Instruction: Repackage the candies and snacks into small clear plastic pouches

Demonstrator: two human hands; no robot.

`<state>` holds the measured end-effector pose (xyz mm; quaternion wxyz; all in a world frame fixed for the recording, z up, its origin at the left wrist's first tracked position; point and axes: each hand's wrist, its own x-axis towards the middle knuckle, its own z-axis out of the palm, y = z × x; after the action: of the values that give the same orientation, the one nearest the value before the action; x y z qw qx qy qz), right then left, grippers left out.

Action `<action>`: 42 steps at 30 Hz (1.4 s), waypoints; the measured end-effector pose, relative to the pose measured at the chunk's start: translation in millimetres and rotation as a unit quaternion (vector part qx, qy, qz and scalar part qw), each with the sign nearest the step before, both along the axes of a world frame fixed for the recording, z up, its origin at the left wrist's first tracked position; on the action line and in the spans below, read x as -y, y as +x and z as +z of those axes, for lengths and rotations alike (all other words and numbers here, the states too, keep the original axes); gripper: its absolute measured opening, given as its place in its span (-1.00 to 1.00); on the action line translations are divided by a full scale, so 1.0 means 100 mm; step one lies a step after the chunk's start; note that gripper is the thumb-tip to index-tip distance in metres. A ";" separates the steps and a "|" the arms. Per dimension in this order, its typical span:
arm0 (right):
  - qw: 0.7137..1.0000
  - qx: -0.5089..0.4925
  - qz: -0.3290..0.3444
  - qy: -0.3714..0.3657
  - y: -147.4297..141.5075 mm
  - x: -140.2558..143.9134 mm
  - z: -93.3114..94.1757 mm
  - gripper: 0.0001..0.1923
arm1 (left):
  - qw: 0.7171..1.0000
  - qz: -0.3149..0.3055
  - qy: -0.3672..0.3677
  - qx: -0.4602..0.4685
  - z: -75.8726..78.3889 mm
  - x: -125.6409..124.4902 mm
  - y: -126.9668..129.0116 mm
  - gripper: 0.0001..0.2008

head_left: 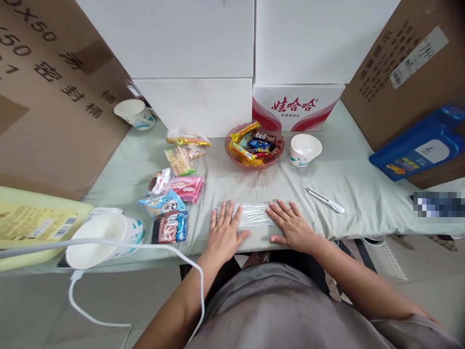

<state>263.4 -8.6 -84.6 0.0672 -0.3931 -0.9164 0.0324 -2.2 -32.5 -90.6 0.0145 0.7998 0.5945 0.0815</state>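
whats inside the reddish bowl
The reddish bowl holds a heap of wrapped snacks: yellow, blue and dark wrappers show on top. Whatever lies beneath that top layer, and the bowl's bottom, is covered.

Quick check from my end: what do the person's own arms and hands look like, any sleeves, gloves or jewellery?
Both are bare. The left hand and right hand wear no gloves, and no rings or watch show. The forearms are uncovered up to the picture's lower edge; only at the lower right does a grey sleeve begin, matching the grey top. A white cable crosses in front of the left forearm.
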 end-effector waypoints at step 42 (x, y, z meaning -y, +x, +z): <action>0.953 -0.211 -0.086 -0.200 -0.67 -0.95 0.24 -0.72 | 0.958 -0.164 -0.008 0.236 0.01 0.08 0.62 -0.61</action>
<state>196.6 86.0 -60.5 0.1811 -0.4598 -0.8191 0.2914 60.3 -40.7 -89.3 0.1739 0.8443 0.4351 0.2599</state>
